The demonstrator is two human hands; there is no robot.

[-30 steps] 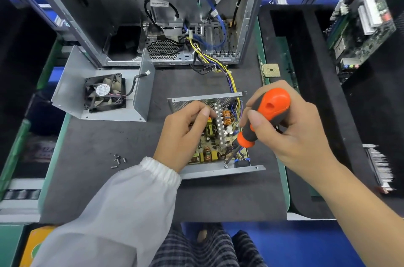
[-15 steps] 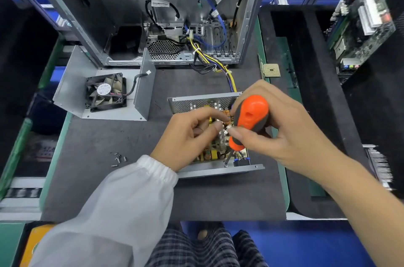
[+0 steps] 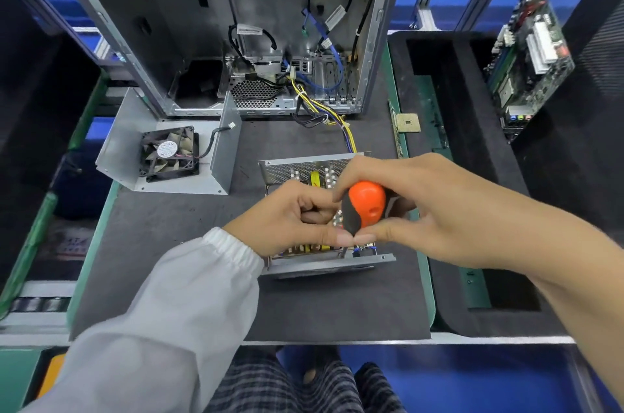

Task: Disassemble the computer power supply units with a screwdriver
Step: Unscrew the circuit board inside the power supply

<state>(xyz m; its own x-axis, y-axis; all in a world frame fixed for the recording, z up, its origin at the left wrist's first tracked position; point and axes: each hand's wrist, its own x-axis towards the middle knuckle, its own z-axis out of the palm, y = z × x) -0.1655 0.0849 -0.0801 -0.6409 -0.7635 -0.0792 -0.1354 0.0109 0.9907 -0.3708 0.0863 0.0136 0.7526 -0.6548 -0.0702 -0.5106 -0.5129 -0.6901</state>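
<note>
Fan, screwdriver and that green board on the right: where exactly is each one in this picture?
Fan [image 3: 171, 156]: head view, on the round label at its hub.
Screwdriver [image 3: 366, 202]: head view, on the orange part of its handle.
Green board [image 3: 530, 51]: head view, on its face, near the white slots.

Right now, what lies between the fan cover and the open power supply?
Head view: only bare dark mat between the fan cover and the power supply; nothing lies there.
</note>
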